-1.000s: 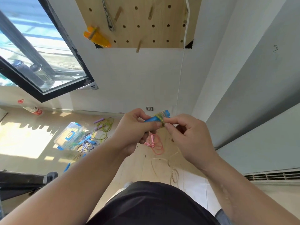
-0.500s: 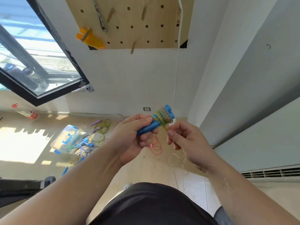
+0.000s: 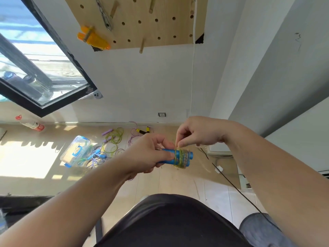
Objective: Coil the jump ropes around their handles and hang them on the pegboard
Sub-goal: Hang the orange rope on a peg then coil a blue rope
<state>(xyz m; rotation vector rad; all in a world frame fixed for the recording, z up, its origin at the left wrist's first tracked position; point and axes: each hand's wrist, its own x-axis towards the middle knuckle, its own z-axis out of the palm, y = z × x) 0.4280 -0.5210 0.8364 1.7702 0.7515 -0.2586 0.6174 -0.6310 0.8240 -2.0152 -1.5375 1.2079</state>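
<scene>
The left hand (image 3: 148, 155) is wrapped around the blue handles (image 3: 167, 156), fingers curled over the near end. The yellow-green rope (image 3: 181, 157) sits in tight turns around the far end. Directly above those turns, the right hand (image 3: 199, 132) pinches what looks like the rope's loose tail between thumb and forefinger; the tail itself is too thin to make out.

The handles lie nearly level, long axis running left to right, with the wrapped end pointing away from the left hand. The pegboard (image 3: 160, 27) is on the wall ahead and well above both hands. It has a bare peg (image 3: 142, 46) at its lower edge and an orange bundle (image 3: 93, 39) already hung to the left. Since the left hand carries the bundle, I'd expect it to do the lifting. Loose ropes (image 3: 114, 138) and a clear box (image 3: 76, 150) lie on the floor below.
</scene>
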